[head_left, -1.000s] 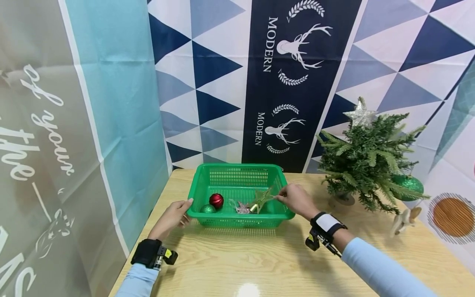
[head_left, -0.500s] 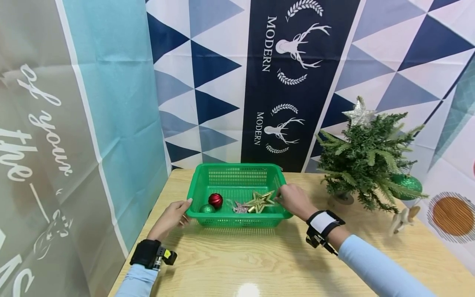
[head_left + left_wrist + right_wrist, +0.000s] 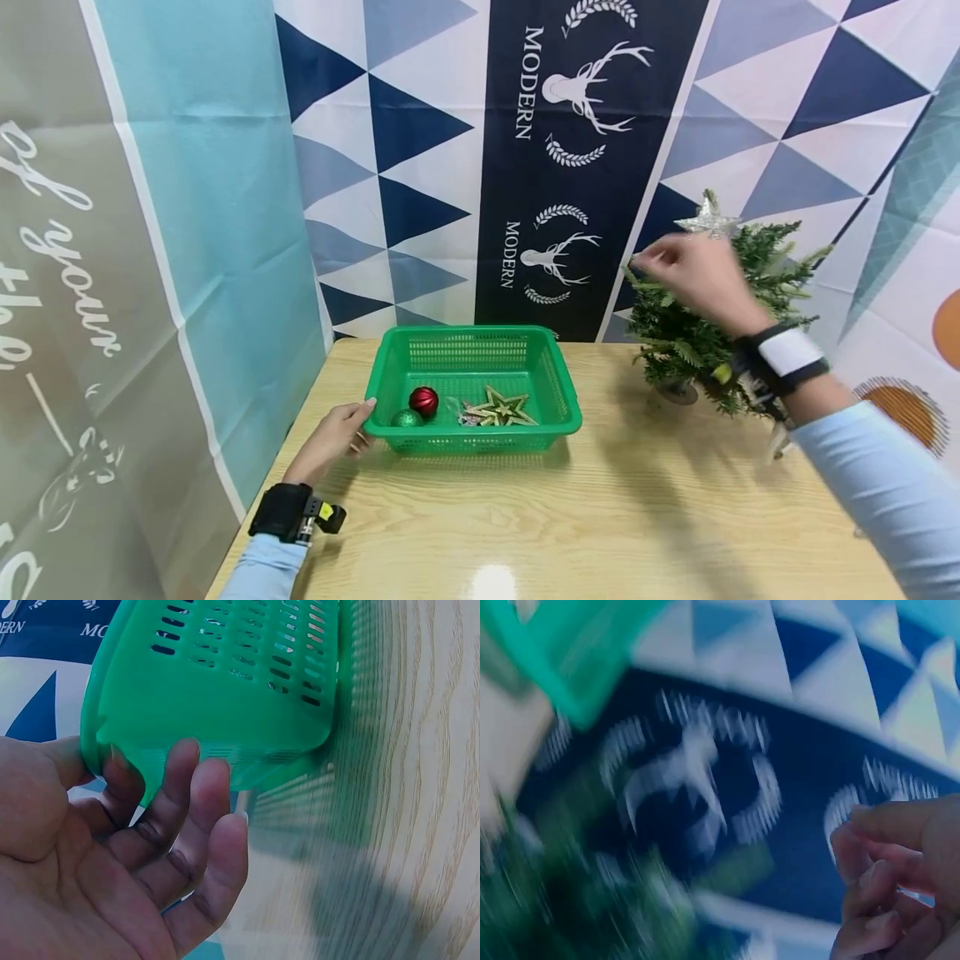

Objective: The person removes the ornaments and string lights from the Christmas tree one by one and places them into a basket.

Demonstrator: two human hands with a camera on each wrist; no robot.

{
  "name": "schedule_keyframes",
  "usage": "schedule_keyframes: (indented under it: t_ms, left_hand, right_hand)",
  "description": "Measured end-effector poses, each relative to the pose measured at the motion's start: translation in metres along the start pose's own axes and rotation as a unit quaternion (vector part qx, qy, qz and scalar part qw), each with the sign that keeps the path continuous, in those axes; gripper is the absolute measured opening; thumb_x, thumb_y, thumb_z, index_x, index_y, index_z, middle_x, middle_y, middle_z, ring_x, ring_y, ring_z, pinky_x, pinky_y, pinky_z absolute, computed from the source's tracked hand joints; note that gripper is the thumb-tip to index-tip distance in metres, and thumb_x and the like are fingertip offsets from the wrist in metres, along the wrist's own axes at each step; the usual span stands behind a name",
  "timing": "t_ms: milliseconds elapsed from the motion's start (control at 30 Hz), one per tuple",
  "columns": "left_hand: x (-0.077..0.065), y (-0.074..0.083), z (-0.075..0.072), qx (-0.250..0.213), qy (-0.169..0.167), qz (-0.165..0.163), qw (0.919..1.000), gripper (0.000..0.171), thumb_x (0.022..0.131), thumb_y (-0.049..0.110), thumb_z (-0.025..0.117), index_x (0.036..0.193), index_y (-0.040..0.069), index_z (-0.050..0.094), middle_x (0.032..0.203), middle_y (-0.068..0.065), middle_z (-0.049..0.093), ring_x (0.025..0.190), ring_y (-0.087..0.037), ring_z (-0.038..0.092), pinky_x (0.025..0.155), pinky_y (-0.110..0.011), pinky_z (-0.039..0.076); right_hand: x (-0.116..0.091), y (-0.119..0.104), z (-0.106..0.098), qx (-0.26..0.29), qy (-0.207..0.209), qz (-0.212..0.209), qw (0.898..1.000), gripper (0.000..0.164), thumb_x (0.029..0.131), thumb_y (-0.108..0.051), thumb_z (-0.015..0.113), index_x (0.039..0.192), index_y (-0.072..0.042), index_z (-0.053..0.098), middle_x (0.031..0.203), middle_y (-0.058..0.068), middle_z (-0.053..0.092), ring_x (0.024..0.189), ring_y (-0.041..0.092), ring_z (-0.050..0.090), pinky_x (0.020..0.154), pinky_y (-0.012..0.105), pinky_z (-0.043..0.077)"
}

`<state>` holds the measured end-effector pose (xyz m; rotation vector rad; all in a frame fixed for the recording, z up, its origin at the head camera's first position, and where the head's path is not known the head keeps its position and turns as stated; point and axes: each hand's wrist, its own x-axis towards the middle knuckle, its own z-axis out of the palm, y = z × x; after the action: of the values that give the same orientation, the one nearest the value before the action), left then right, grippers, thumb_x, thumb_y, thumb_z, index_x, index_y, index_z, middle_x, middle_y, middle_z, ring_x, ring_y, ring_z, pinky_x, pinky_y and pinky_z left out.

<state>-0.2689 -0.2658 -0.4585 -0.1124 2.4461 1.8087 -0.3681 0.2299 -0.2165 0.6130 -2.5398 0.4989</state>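
Note:
My left hand [image 3: 333, 437] grips the near left corner of a green plastic basket [image 3: 472, 443]. In the left wrist view, thumb and index finger pinch the basket rim [image 3: 94, 697], and the other fingers lie half bent below it. Inside the basket are a red bauble [image 3: 423, 402], a green glitter bauble [image 3: 407, 418], a gold star ornament [image 3: 501, 408] and a pink glittery ornament [image 3: 470, 414], partly covered by the star. Raised in front of the small Christmas tree [image 3: 772, 267], my right hand [image 3: 701, 271] has loosely bent fingers and no visible object in them. It is blurred.
A silver star [image 3: 707, 218] tops the tree, which stands on the right of the wooden table [image 3: 450, 517]. The right arm hides much of the tree. Behind the table hangs a patterned cloth [image 3: 420, 125], with another along the left.
The gold star came to lie flat in the basket and my right hand let go of it. That hand then rose rightward to the tree. My left hand stays on the basket.

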Motion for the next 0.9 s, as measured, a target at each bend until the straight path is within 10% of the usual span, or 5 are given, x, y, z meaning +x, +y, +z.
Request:
schedule_keyframes:
  t_ms: [267,500,900]
  left_hand:
    - [-0.004,0.003,-0.001,0.011,0.004,0.008,0.9999,0.051,0.111,0.046,0.045,0.122,-0.002,0.06,0.094,-0.02,0.062,0.08,-0.031,0.062,0.072,-0.043,0.054]
    - [-0.002,0.001,-0.001,0.01,0.006,0.01,0.9999,0.049,0.111,0.046,0.046,0.12,0.0,0.062,0.095,-0.022,0.063,0.078,-0.029,0.062,0.071,-0.04,0.053]
    - [0.004,-0.001,-0.005,0.009,0.01,0.011,0.9999,0.052,0.11,0.048,0.047,0.126,0.001,0.062,0.096,-0.02,0.064,0.082,-0.033,0.063,0.073,-0.041,0.053]
  right_hand:
    - [0.038,0.076,-0.078,-0.129,-0.019,0.11,0.985,0.04,0.104,-0.024,0.054,0.125,0.008,0.067,0.117,0.034,0.066,0.094,0.057,0.06,0.059,0.052,0.047]
    - [0.06,0.101,-0.072,-0.183,-0.098,0.101,0.973,0.052,0.106,-0.031,0.054,0.14,0.008,0.053,0.132,0.04,0.053,0.117,0.067,0.037,0.09,0.076,0.031]
    - [0.068,0.128,-0.067,-0.193,-0.222,0.106,0.95,0.053,0.105,-0.015,0.028,0.154,0.004,0.032,0.137,0.05,0.037,0.121,0.071,0.02,0.096,0.086,0.003]
